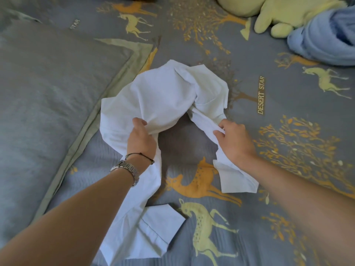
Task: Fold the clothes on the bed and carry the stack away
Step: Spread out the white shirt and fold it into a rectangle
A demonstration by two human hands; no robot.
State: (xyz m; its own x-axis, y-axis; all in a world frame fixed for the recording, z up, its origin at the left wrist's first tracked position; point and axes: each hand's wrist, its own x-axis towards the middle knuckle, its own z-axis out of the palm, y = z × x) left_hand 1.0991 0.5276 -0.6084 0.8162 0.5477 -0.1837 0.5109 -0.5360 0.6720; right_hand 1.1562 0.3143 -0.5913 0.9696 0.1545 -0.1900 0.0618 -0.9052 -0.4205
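A grey bedspread (269, 131) printed with deer and trees covered the bed. A grey pillow (48, 93) lay at nine o'clock; a yellow plush toy (278, 14) and a bunched blue garment (324, 39) sat at one o'clock. At the centre, a crumpled white shirt (163, 93) arched between both hands, sleeves trailing toward six o'clock. The left hand (141, 139) and right hand (233, 139) each gripped its fabric.

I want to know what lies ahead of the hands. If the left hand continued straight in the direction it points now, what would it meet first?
The left hand points up the bed, so it would first push into the crumpled white cotton shirt it already grips. Beyond that lies only the grey deer-print bedsheet, though depth is uncertain.
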